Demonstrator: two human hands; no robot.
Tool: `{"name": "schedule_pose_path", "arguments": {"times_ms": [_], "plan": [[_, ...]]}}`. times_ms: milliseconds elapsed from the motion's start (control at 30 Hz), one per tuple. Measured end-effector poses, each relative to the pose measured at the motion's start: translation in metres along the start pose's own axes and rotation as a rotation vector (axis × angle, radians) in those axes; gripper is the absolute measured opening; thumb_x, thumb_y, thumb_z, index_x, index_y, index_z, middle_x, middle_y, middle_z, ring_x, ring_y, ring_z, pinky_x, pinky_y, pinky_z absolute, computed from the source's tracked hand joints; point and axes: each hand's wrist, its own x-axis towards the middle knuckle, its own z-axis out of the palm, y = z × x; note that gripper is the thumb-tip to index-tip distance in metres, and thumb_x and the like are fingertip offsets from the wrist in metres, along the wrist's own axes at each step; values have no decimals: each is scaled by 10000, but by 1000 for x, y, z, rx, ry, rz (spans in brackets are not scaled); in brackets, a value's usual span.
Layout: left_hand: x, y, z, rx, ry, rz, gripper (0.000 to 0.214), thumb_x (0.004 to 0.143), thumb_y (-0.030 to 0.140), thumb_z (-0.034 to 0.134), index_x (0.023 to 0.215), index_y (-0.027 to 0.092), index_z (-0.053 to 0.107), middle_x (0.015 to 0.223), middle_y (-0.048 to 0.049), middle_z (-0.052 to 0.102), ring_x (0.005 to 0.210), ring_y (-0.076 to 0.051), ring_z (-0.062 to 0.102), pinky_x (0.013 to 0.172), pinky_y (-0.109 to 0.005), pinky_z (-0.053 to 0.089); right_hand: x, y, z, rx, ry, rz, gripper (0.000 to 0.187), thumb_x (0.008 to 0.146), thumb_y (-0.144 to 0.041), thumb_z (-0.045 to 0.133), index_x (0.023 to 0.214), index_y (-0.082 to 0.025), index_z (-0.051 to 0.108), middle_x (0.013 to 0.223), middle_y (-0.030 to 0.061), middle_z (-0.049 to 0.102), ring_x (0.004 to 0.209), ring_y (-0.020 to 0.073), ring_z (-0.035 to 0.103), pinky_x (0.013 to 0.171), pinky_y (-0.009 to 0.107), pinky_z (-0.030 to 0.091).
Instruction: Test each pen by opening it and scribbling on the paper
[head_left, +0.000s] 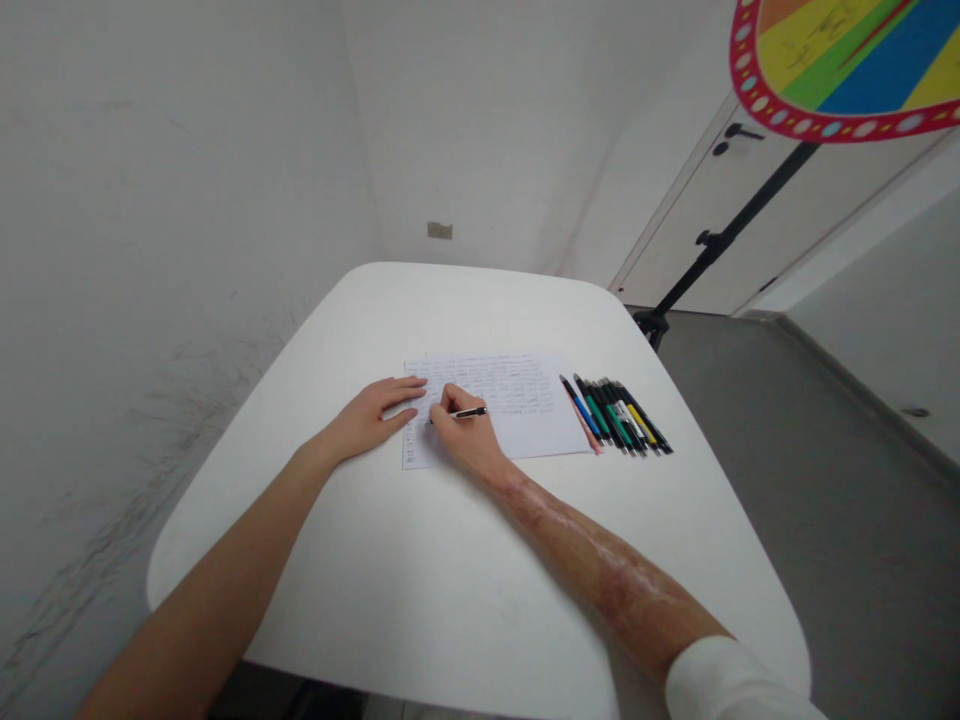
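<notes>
A sheet of paper (525,435) lies on the white table, its upper part covered with lines of handwriting. My right hand (466,428) is closed around a pen (471,412) with a black and white barrel. The pen's tip is down at the left part of the sheet, mostly hidden by my fingers. Flat on the table and the sheet's left edge, my left hand (379,412) has its fingers stretched out and holds nothing. Several pens (619,415) in black, green, blue, yellow and pink lie side by side just right of the paper.
The white table (450,580) has rounded corners and stands near the walls. Beyond its right side, a black stand (735,228) carries a colourful wheel (847,70) with a red rim. A door (750,180) and grey floor are behind it.
</notes>
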Motion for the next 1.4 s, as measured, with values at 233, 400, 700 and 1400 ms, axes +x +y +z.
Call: {"name": "schedule_pose_path", "arguments": {"times_ms": [233, 400, 700, 1400], "plan": [[-1, -2, 1, 4, 9, 5, 409, 1092, 473, 628, 1450, 314, 742, 1585, -49, 681, 1499, -281, 619, 1307, -568, 450, -1, 0, 0, 35, -7, -20, 251, 851, -257, 582, 674, -260, 404, 608, -59, 440, 618, 149, 410, 624, 324, 304], [0, 0, 0, 8, 2, -1, 413, 1088, 477, 629, 1451, 316, 742, 1578, -47, 687, 1501, -283, 617, 1316, -575, 436, -1, 0, 0, 30, 24, -12, 245, 850, -262, 581, 679, -262, 407, 606, -61, 443, 615, 150, 414, 635, 327, 313], [0, 3, -1, 6, 3, 6, 407, 1092, 465, 625, 1451, 314, 742, 1573, -45, 691, 1492, -286, 625, 1305, -565, 453, -1, -3, -2, -4, 26, 14, 237, 851, -266, 566, 684, -261, 398, 607, -63, 432, 621, 148, 409, 631, 325, 308], [-1, 1, -1, 48, -14, 27, 406, 1111, 457, 586, 1459, 302, 726, 1588, -59, 679, 1510, -281, 608, 1304, -576, 445, 0, -3, -4, 84, 89, -17, 199, 862, -290, 612, 719, -260, 478, 640, -60, 504, 635, 151, 462, 634, 312, 367]]}}
